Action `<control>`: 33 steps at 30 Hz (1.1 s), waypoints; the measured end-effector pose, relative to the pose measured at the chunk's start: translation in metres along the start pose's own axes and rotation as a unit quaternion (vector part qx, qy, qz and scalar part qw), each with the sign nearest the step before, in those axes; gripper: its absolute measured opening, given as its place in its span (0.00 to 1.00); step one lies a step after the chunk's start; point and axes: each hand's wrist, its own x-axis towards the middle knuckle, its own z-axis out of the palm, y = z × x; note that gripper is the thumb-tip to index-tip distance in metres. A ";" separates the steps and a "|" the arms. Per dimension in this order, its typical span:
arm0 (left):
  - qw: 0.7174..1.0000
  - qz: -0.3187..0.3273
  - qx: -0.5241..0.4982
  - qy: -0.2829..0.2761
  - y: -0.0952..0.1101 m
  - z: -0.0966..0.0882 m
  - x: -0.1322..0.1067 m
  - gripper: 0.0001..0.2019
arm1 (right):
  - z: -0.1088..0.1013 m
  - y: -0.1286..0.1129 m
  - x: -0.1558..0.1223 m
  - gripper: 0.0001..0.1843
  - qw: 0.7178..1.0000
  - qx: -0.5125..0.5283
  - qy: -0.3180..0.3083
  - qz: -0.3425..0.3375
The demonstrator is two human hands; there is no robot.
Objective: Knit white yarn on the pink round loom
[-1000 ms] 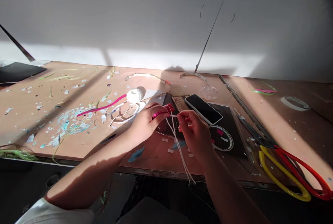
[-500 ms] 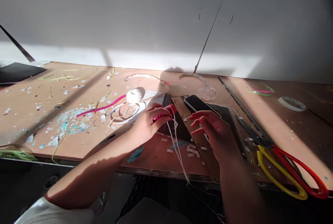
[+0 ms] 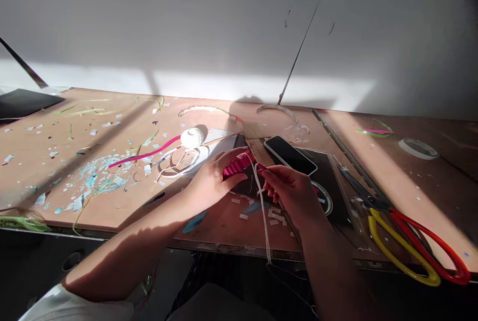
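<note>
My left hand point(image 3: 214, 174) is closed around a bundle of ridged magenta strip point(image 3: 236, 166), fingers over its top and thumb below. White string point(image 3: 266, 221) hangs from the bundle's right end, with a knot partway, down past the table's front edge. My right hand point(image 3: 289, 189) is closed in a pinch just right of the bundle. Between its thumb and forefinger shows a magenta end, beside the string; whether it joins the bundle is hard to make out. A strip of corrugated cardboard point(image 3: 257, 147) and a phone point(image 3: 290, 155) lie just beyond the hands.
Large scissors point(image 3: 405, 256) with yellow and red handles lie at right. A white ring point(image 3: 418, 148) sits farther back. To the left are a white ball of string point(image 3: 191, 138), a magenta strip point(image 3: 145, 154) and scattered paper scraps. A white wall point(image 3: 224, 22) rises behind the table.
My right hand has moved left and its spread fingers have closed on a magenta end beside the bundle. My left hand has turned the bundle slightly, showing more of it.
</note>
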 end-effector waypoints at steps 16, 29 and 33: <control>0.968 -0.149 -0.173 -0.102 0.011 -0.001 -0.003 0.28 | 0.022 -0.004 -0.007 0.13 0.787 -0.506 0.177 -0.307; 0.966 -0.131 -0.205 -0.088 0.012 -0.001 -0.002 0.21 | 0.026 0.005 -0.015 0.14 0.746 -0.508 0.163 -0.399; 0.969 -0.112 -0.208 -0.070 0.011 0.000 -0.002 0.21 | 0.025 0.006 -0.015 0.14 0.750 -0.490 0.165 -0.412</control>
